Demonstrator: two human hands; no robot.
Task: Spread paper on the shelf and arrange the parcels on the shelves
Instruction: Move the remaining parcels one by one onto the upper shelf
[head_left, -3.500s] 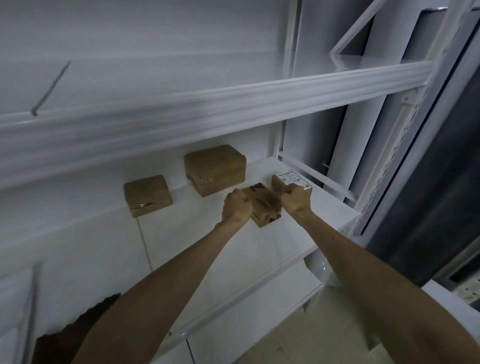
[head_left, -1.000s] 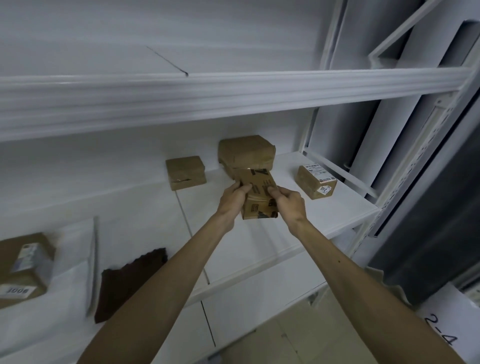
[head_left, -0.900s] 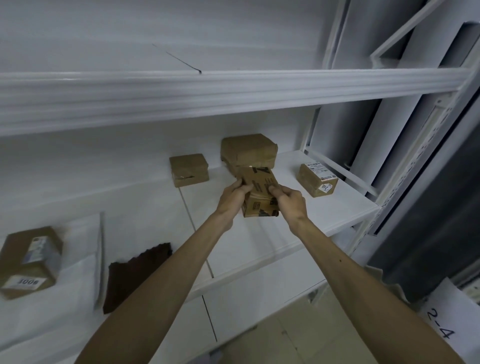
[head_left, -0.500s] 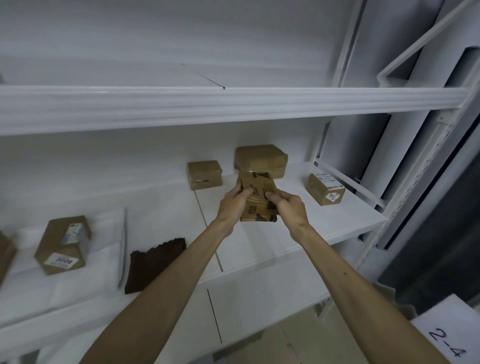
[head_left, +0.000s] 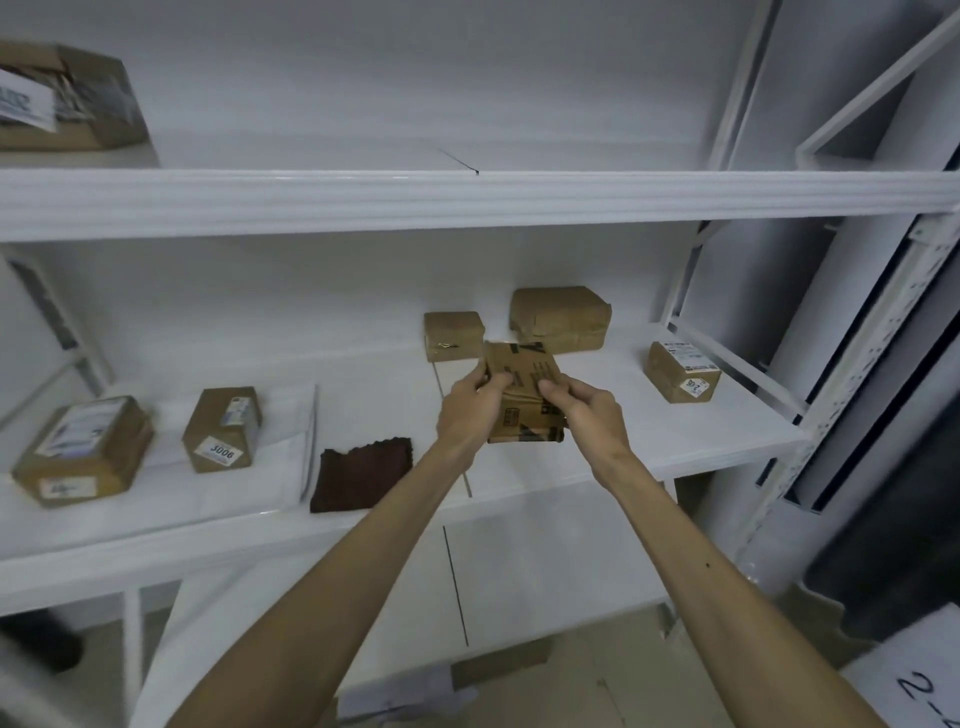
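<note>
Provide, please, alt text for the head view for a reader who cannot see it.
The left hand and right hand hold a printed parcel at a white shelf. Five other parcels and a dark cloth lie on it; one parcel sits on the upper shelf.

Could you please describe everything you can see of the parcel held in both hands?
The held parcel is a small brown cardboard box with black printing and creased faces. It is tilted, top leaning away, over the middle shelf. The left hand grips its left edge, the right hand its right edge.
</note>
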